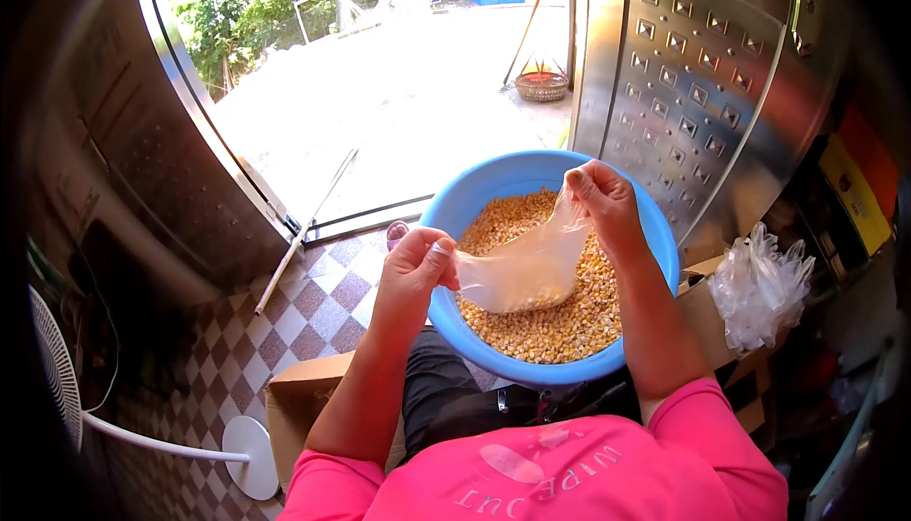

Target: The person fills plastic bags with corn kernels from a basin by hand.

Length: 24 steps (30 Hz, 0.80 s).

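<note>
A thin, see-through plastic bag (pixel 520 279) is stretched between my two hands above a large blue basin (pixel 474 343). My left hand (pixel 420 260) pinches one corner of the bag over the basin's left rim. The opposite corner is pinched in my right hand (pixel 600 200), held higher and over the right side of the basin. Yellow corn kernels (pixel 560 331) fill much of the basin, and some kernels show at or through the bag's bottom edge; whether they are inside it I cannot tell.
Clear plastic bags (pixel 762 288) lie on a cardboard box at the right. Another box (pixel 308 374) stands by my left arm, with a white fan (pixel 251 455) beyond. A stick (pixel 306 236) leans at the doorway; a wicker basket (pixel 542 87) sits outside.
</note>
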Tool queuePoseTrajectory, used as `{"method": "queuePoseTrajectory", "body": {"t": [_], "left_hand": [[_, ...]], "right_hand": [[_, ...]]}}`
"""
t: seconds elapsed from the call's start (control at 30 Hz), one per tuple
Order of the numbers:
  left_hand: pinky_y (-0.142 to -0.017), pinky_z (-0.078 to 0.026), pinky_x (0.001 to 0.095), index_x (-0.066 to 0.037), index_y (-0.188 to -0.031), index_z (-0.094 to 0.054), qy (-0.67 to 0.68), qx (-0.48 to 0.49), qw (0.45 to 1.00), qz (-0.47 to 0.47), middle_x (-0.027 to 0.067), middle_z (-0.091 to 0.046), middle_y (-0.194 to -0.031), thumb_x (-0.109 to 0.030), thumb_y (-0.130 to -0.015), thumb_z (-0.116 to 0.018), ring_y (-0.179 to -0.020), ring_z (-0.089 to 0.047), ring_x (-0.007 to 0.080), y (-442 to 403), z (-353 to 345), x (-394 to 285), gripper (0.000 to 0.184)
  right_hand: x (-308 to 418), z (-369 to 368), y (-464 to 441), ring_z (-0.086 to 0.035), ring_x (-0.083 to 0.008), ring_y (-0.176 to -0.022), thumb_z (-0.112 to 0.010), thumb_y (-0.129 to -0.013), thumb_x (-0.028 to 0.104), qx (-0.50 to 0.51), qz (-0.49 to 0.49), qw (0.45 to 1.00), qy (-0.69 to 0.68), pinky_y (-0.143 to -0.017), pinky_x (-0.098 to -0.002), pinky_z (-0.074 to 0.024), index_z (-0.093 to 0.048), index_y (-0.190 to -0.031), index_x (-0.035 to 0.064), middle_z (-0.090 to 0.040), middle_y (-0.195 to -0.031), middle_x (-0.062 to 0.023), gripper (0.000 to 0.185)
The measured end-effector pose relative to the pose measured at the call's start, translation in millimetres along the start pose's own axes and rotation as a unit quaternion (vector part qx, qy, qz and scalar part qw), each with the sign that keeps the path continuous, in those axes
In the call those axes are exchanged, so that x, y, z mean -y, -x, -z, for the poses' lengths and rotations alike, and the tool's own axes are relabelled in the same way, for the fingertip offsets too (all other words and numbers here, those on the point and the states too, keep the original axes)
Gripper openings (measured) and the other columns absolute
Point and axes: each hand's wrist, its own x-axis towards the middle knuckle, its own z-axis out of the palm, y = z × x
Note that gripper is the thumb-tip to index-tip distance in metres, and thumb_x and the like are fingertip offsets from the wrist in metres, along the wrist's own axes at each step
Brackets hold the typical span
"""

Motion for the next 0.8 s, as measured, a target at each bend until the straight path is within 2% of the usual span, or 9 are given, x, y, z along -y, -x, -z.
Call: {"method": "queuePoseTrajectory", "body": {"t": [0.23,0.37,0.47,0.5,0.6,0.63,0.7,0.77,0.8], "left_hand": [[-0.069,-0.049,0.0246,-0.004,-0.094,-0.059,0.094,0.078,0.991,0.056,0.0015,-0.059,-0.079,-0.023,-0.091,-0.057,-0.072,-0.059,0.0096,-6.7,-2.7,-1.7,0.019],[-0.071,-0.048,0.0237,-0.002,-0.099,-0.064,0.023,0.092,0.992,0.077,0.0025,-0.060,-0.083,-0.028,-0.093,-0.052,-0.071,-0.059,0.0112,2.0,8.4,-0.3,0.029],[-0.067,-0.045,0.0226,0.003,-0.096,-0.065,-0.160,0.125,0.977,-0.063,0.0036,-0.058,-0.075,-0.022,-0.094,-0.052,-0.070,-0.057,0.0127,10.4,9.7,-3.1,0.028],[-0.067,-0.045,0.0226,0.003,-0.096,-0.065,-0.158,0.119,0.978,-0.060,0.0036,-0.058,-0.075,-0.022,-0.094,-0.052,-0.070,-0.057,0.0127,14.2,10.8,-3.1,0.028],[-0.059,-0.043,0.0255,0.003,-0.086,-0.064,-0.322,0.011,0.916,-0.240,0.0080,-0.056,-0.073,-0.009,-0.087,-0.055,-0.069,-0.054,0.0128,25.3,10.1,-2.0,0.015],[-0.059,-0.043,0.0255,0.003,-0.086,-0.064,-0.325,-0.004,0.919,-0.225,0.0080,-0.056,-0.073,-0.009,-0.087,-0.055,-0.069,-0.054,0.0128,27.1,14.7,3.1,0.015],[-0.061,-0.042,0.0251,0.003,-0.081,-0.061,-0.362,0.081,0.921,-0.119,0.0044,-0.056,-0.075,-0.012,-0.089,-0.054,-0.069,-0.053,0.0110,33.8,25.6,11.4,0.018],[-0.067,-0.041,0.0242,0.001,-0.082,-0.061,-0.064,0.137,0.987,0.051,0.0008,-0.055,-0.078,-0.016,-0.091,-0.054,-0.076,-0.052,0.0083,39.0,26.8,-0.1,0.021],[-0.070,-0.041,0.0231,0.001,-0.083,-0.061,-0.039,0.134,0.989,0.038,0.0006,-0.055,-0.083,-0.018,-0.092,-0.053,-0.079,-0.052,0.0076,36.9,27.0,-6.2,0.022]], "right_hand": [[30.0,0.1,20.7,-0.041,-0.0015,-0.061,-0.064,-0.087,0.018,0.061,0.074,0.981,0.169,-0.053,-0.0186,-0.0345,-0.058,-0.073,0.0050,-0.048,-0.064,0.0067,0.020],[26.8,21.4,33.6,-0.047,-0.0027,-0.060,-0.064,-0.087,0.019,0.014,-0.050,0.995,0.086,-0.054,-0.0186,-0.0400,-0.059,-0.078,0.0054,-0.052,-0.066,0.0048,0.017],[29.2,27.7,48.6,-0.049,-0.0038,-0.062,-0.063,-0.088,0.020,0.040,-0.027,0.996,0.080,-0.055,-0.0189,-0.0417,-0.059,-0.080,0.0051,-0.053,-0.073,0.0022,0.017],[29.9,28.4,54.0,-0.049,-0.0040,-0.062,-0.062,-0.088,0.019,0.051,-0.005,0.995,0.080,-0.056,-0.0187,-0.0415,-0.058,-0.080,0.0048,-0.053,-0.075,0.0012,0.017],[35.5,32.1,68.6,-0.049,-0.0052,-0.064,-0.060,-0.089,0.018,0.068,-0.016,0.995,0.071,-0.057,-0.0191,-0.0420,-0.057,-0.080,0.0041,-0.053,-0.080,-0.0009,0.017],[36.3,33.7,71.7,-0.049,-0.0054,-0.064,-0.059,-0.089,0.017,0.070,-0.026,0.995,0.063,-0.058,-0.0191,-0.0422,-0.057,-0.080,0.0038,-0.052,-0.081,-0.0014,0.016],[39.4,38.4,76.5,-0.050,-0.0061,-0.063,-0.058,-0.090,0.017,0.102,-0.046,0.992,0.052,-0.058,-0.0192,-0.0424,-0.056,-0.081,0.0029,-0.053,-0.081,-0.0024,0.017],[46.7,36.2,76.0,-0.053,-0.0075,-0.064,-0.058,-0.090,0.017,0.114,-0.065,0.991,0.015,-0.059,-0.0197,-0.0438,-0.055,-0.082,0.0021,-0.053,-0.080,-0.0031,0.017],[48.9,36.4,73.3,-0.053,-0.0083,-0.065,-0.057,-0.090,0.017,0.115,-0.087,0.990,-0.007,-0.059,-0.0202,-0.0445,-0.055,-0.084,0.0021,-0.054,-0.081,-0.0035,0.016]]}}
